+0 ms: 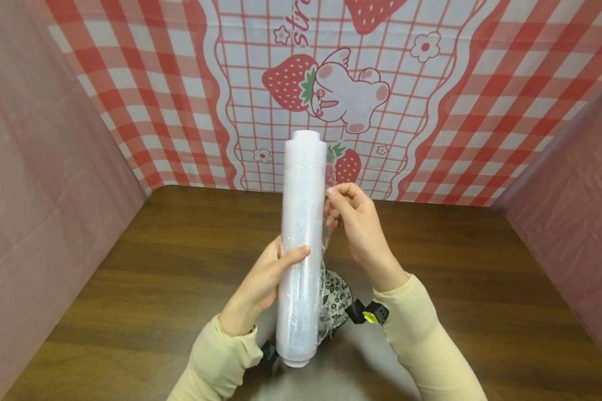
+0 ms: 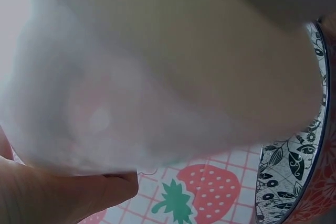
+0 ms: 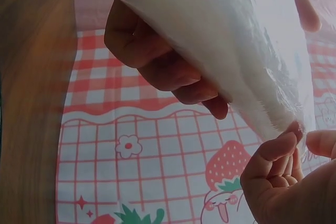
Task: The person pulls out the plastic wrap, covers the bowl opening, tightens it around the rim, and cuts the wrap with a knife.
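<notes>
A thick white roll of cling film (image 1: 303,211) stands almost upright in the middle of the head view. My left hand (image 1: 261,273) grips it around its lower half, thumb across the front. In the right wrist view the curled fingers (image 3: 152,56) of that hand show behind the roll. On the right side, my right hand (image 1: 356,220) pinches the film's loose edge (image 1: 327,234) between thumb and fingers. A thin clear strip hangs from there down along the roll. Behind the roll's lower part sits a bowl (image 1: 337,298) with a black-and-white floral pattern, partly hidden.
The brown wooden table (image 1: 170,267) carries the bowl. At its far edge hangs a red-and-white checked cloth (image 1: 180,111) with strawberries. Pink cloth (image 1: 55,195) walls off the left side, and another pink cloth (image 1: 572,178) the right.
</notes>
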A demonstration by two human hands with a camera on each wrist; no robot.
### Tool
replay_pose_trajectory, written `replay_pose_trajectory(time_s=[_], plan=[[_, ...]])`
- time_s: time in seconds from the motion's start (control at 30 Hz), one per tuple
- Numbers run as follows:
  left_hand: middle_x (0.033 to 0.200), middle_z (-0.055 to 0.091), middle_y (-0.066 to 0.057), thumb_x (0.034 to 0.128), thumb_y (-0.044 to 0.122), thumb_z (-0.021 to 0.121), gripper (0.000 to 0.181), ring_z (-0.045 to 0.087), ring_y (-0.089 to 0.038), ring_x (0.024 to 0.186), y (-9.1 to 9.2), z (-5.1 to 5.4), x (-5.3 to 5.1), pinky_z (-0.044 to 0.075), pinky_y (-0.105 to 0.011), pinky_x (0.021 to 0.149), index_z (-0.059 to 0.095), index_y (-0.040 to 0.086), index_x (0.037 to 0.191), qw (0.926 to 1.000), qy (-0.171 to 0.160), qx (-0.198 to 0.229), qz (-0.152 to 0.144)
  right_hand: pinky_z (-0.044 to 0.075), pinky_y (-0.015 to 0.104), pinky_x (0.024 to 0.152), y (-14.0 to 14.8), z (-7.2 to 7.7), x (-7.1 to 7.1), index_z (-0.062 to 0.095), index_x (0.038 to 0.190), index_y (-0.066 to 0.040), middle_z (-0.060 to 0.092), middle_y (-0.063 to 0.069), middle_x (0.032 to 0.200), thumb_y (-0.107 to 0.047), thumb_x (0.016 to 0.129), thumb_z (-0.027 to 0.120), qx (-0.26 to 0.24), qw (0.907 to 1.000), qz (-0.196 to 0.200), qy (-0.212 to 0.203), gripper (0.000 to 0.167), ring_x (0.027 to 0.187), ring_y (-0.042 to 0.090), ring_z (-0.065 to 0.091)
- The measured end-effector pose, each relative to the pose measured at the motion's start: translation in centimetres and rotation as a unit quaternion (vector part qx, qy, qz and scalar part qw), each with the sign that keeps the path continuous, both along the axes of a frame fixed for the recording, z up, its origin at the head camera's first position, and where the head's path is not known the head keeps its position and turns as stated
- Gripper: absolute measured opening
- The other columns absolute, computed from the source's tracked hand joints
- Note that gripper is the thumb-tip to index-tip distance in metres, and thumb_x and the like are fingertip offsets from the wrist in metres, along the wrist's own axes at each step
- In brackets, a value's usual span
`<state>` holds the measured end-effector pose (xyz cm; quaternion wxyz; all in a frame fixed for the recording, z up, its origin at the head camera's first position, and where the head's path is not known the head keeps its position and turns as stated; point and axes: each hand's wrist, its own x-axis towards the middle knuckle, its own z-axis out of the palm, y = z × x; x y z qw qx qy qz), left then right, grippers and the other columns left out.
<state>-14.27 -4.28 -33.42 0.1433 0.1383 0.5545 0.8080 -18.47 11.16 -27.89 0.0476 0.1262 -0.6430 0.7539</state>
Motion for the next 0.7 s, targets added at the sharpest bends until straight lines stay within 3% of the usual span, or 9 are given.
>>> replay_pose_trajectory(time_s=[0.23,0.7], plan=[[0.102,0.056,-0.006,0.0826,0.019,0.056,0.059,0.059,-0.016,0.086,0.05,-0.04,-0.02,0.050,-0.035,0.078,0.032,0.000,0.133,1.0000,-0.002,-0.004,0.001,0.038,0.017,0.047,0.06,0.16,0.02,0.049,0.086,-0.008,0.051,-0.001,0.064,-0.008,0.093,0.048,0.013,0.9998,-0.005,0.014,0.007,0.049,0.008,0.044],[0.105,0.055,-0.008,0.0831,0.019,0.055,0.057,0.059,-0.016,0.087,-0.02,-0.01,-0.14,0.050,-0.035,0.078,0.033,0.000,0.132,0.9998,-0.010,-0.015,0.009,0.039,0.018,0.047,0.03,0.63,0.66,0.046,0.092,0.003,0.051,-0.002,0.065,-0.004,0.093,0.047,0.011,0.9981,-0.010,0.059,0.007,0.048,0.008,0.044]])
